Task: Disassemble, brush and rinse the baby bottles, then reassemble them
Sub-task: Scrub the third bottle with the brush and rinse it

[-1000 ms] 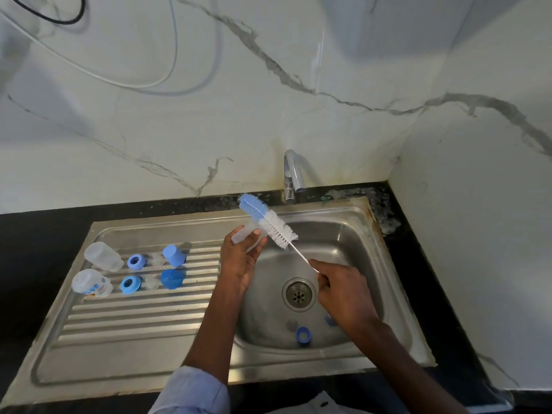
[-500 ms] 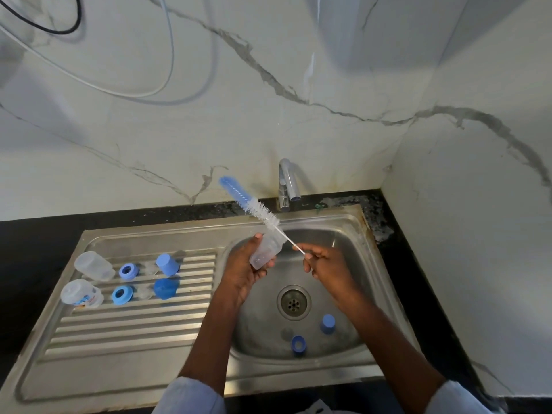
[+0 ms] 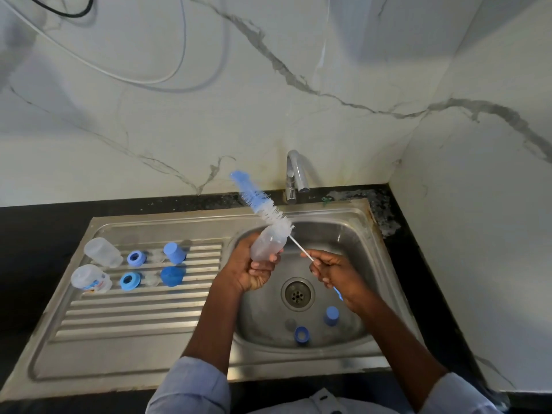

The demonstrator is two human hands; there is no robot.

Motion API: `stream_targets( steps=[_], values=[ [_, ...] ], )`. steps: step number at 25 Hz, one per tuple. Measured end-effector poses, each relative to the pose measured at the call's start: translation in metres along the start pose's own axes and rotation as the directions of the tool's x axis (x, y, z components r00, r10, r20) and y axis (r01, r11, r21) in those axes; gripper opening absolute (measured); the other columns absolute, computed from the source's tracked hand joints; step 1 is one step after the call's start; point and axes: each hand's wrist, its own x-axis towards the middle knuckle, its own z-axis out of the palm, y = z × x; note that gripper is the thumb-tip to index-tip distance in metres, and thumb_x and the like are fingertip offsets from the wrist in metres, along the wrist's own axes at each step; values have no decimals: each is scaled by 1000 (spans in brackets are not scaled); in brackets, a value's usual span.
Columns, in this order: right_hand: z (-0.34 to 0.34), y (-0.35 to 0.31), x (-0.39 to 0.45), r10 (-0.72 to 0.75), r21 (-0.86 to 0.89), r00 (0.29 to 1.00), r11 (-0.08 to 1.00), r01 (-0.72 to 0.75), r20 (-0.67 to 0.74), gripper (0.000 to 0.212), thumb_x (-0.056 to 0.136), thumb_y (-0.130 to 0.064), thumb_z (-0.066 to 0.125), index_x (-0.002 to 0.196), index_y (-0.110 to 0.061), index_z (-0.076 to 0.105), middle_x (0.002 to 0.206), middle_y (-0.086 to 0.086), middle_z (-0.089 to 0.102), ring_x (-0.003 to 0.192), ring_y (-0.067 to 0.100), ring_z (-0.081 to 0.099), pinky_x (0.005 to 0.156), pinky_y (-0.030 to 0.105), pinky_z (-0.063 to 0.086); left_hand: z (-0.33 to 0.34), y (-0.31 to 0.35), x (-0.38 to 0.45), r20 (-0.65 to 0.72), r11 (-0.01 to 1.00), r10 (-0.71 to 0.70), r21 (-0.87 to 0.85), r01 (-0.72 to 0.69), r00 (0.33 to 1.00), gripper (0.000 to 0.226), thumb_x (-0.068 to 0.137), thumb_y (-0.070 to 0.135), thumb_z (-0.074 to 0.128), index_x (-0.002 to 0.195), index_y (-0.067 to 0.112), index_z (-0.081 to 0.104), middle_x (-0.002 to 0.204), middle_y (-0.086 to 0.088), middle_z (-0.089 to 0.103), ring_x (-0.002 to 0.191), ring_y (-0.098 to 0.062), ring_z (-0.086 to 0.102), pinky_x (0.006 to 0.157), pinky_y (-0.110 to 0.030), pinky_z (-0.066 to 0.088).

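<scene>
My left hand grips the clear plastic bottle; my right hand pinches the white-and-blue bristle brush by its wire. Best to line the tip up with the mouth first.

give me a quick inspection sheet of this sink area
surface: steel sink with ribbed drainboard
job's things: bottle and brush in hand; two bottles, rings and caps on drainboard; ring and cap in basin
clutter: nothing seen
grippers: left hand holds bottle; right hand pinches brush wire
cables: black and white cables on wall
surroundings: marble wall, tap, no water seen running
</scene>
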Motion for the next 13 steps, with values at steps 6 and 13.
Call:
stream_targets(
  steps=[6, 13],
  values=[
    [1, 2, -17, 75, 107, 997, 991, -76, 14, 37, 105, 2, 45, 123, -17, 72, 70, 2, 49, 54, 8, 30, 50, 22, 21, 6, 11, 4, -169, 983, 184, 58, -176, 968, 38, 92, 35, 59, 109, 1, 60, 75, -19, 61, 39, -11, 42, 34, -18, 33],
    [7, -16, -27, 130, 95, 989, 988, -123, -71, 33, 104, -5, 53, 123, -23, 73, 72, 3, 56, 52, 8, 33, 49, 21, 18, 17, 6, 14, -276, 654, 721, 573, -493, 635, 23, 99, 24, 69, 112, 7, 59, 120, -23, 63, 84, -27, 62, 61, -31, 54]
  ],
)
